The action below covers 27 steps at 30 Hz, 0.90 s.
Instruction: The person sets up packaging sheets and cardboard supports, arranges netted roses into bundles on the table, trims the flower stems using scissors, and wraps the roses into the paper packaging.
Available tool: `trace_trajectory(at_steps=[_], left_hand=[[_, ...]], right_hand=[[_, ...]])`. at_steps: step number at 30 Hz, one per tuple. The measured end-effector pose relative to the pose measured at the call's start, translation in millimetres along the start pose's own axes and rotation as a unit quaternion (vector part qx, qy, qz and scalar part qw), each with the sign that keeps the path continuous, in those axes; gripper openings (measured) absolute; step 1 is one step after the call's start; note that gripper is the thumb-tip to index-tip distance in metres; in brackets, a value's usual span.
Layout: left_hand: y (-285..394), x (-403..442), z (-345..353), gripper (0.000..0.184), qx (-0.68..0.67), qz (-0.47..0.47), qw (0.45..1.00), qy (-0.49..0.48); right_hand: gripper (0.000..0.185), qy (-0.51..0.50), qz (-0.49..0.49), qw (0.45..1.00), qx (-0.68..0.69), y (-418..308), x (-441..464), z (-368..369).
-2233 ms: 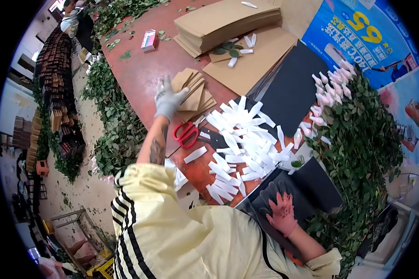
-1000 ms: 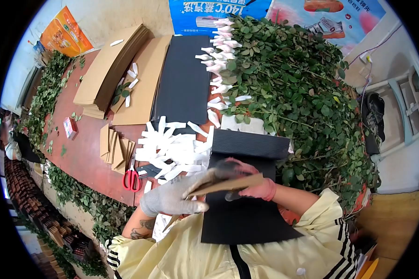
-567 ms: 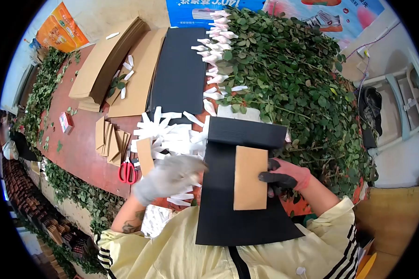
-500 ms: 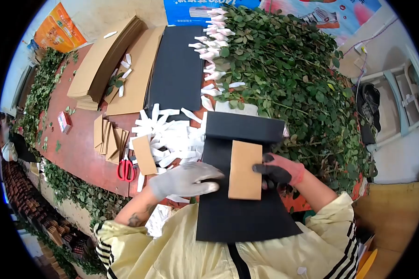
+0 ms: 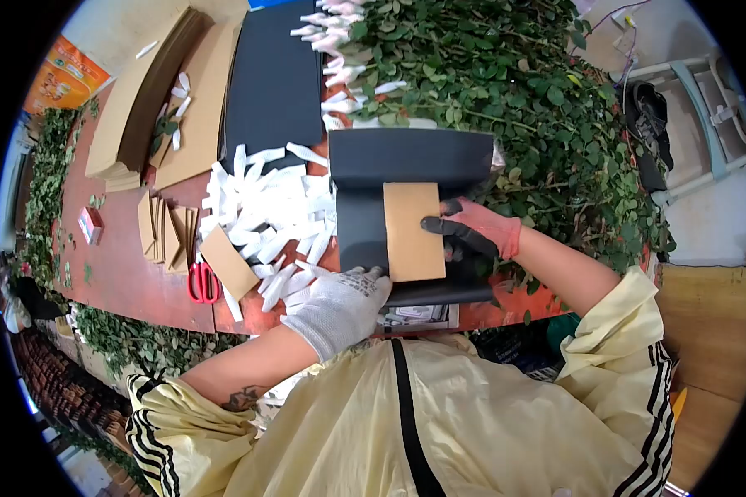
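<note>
A black paper sheet (image 5: 360, 224) lies at the table's front edge, its far part (image 5: 410, 155) folded up. On it is a small tan cardboard piece (image 5: 414, 236). My right hand (image 5: 477, 228), in a red glove with dark fingers, grips the cardboard's right edge, thumb on top and the other fingers partly hidden. My left hand (image 5: 344, 302), in a pale knit glove, is closed at the sheet's near left corner; its fingertips are partly hidden. The sheet's near edge curves upward beside it.
White sleeves (image 5: 265, 199) are heaped left of the sheet, near red scissors (image 5: 203, 283) and a loose cardboard piece (image 5: 229, 262). Leafy flower stems (image 5: 547, 108) with wrapped heads fill the right. Large cardboard sheets (image 5: 195, 99) and black sheets (image 5: 275, 74) lie at the back left.
The sheet's near part, which hung over my lap, is now bent up at the table edge. My left hand has moved down onto that edge. The view has shifted.
</note>
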<state>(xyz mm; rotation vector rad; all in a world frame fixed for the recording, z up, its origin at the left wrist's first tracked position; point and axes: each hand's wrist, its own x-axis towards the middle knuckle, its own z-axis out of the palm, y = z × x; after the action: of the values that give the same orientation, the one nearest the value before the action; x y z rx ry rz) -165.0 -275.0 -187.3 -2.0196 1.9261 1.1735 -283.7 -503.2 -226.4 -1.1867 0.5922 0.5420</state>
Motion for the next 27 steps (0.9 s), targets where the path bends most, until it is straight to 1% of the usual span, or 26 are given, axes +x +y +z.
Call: trace_trajectory(at_steps=[1, 2, 4, 5, 6, 7, 8, 9, 10, 11, 12, 14, 15, 16, 18, 19, 20, 22, 23, 25, 26, 27], left_hand=[[-1.5, 0.1, 9.0, 0.044, 0.037, -0.024, 0.999, 0.030], [-1.9, -1.0, 16.6, 0.044, 0.032, -0.027, 0.999, 0.025], [1.3, -4.2, 16.6, 0.033, -0.004, -0.010, 0.992, 0.126], [2.7, -6.2, 11.3, 0.033, 0.002, -0.010, 0.992, 0.126], [7.1, -11.7, -2.0, 0.032, 0.009, -0.004, 0.994, 0.110], [10.6, -15.0, -10.2, 0.032, 0.015, 0.002, 0.996, 0.093], [11.1, -12.8, -8.0, 0.032, 0.020, 0.002, 0.995, 0.095], [10.3, -8.3, -1.4, 0.032, 0.026, -0.006, 0.996, 0.090], [11.4, -5.6, 0.6, 0.033, 0.031, -0.015, 0.996, 0.086], [16.3, -2.7, 0.4, 0.033, 0.018, -0.056, 0.997, 0.049], [16.3, -1.0, 5.6, 0.033, 0.025, -0.056, 0.997, 0.051], [14.5, 5.2, 25.9, 0.026, 0.065, -0.085, 0.986, 0.128], [15.8, 4.4, 27.4, 0.019, 0.081, -0.085, 0.981, 0.154], [16.5, 4.3, 25.3, 0.019, 0.081, -0.087, 0.981, 0.155], [17.3, 3.4, 20.5, 0.016, 0.111, -0.056, 0.967, 0.223], [14.7, 6.1, 24.2, 0.016, 0.078, -0.057, 0.973, 0.210], [13.2, 5.7, 25.1, 0.016, 0.077, -0.057, 0.973, 0.210], [10.1, 5.7, 28.2, 0.020, 0.112, -0.004, 0.950, 0.290], [8.8, 5.3, 29.9, 0.020, 0.107, -0.003, 0.952, 0.287], [6.6, 6.4, 29.8, 0.023, 0.079, -0.002, 0.969, 0.233], [5.9, 6.9, 28.7, 0.023, 0.076, -0.004, 0.970, 0.232], [5.3, 7.5, 27.1, 0.024, 0.053, -0.003, 0.977, 0.205]], right_hand=[[0.025, 0.020, -0.006, 1.000, 0.013, 5.3, 5.7, -2.9], [0.025, 0.014, 0.000, 1.000, 0.015, 12.6, 9.1, -2.2], [0.022, 0.146, -0.068, 0.979, -0.128, 19.8, 7.3, 8.7], [0.019, 0.188, -0.046, 0.975, -0.110, 21.5, 7.8, 11.5], [0.019, 0.190, -0.053, 0.974, -0.111, 21.2, 10.8, 8.1], [0.021, 0.204, -0.095, 0.949, -0.221, 25.0, 15.9, 4.1], [0.023, 0.215, -0.135, 0.911, -0.326, 31.6, 22.7, 0.0], [0.026, 0.301, -0.224, 0.798, -0.471, 46.7, 31.1, -1.2], [0.027, 0.268, -0.126, 0.861, -0.413, 28.4, 27.8, 13.5], [0.030, 0.244, -0.020, 0.901, -0.357, 10.1, 24.6, 28.1], [0.036, 0.237, -0.004, 0.908, -0.344, 7.6, 28.5, 29.3], [0.036, 0.230, 0.003, 0.917, -0.327, 7.4, 27.3, 28.6], [0.036, 0.218, 0.014, 0.926, -0.307, 9.9, 27.8, 29.9], [0.036, 0.217, 0.013, 0.926, -0.309, 16.7, 31.1, 32.2], [0.035, 0.259, -0.067, 0.903, -0.335, 29.6, 39.0, 37.7], [0.035, 0.259, -0.067, 0.904, -0.334, 32.0, 40.3, 38.4], [0.035, 0.261, -0.073, 0.894, -0.357, 32.5, 41.2, 38.1], [0.034, 0.261, -0.078, 0.878, -0.393, 27.7, 39.3, 40.5], [0.034, 0.260, -0.077, 0.874, -0.404, 25.6, 37.1, 42.9], [0.031, 0.230, 0.010, 0.936, -0.267, -4.9, 18.9, 56.0], [0.031, 0.227, 0.012, 0.936, -0.268, -1.4, 22.4, 54.9], [0.030, 0.250, -0.010, 0.915, -0.316, 4.4, 26.2, 54.8]])
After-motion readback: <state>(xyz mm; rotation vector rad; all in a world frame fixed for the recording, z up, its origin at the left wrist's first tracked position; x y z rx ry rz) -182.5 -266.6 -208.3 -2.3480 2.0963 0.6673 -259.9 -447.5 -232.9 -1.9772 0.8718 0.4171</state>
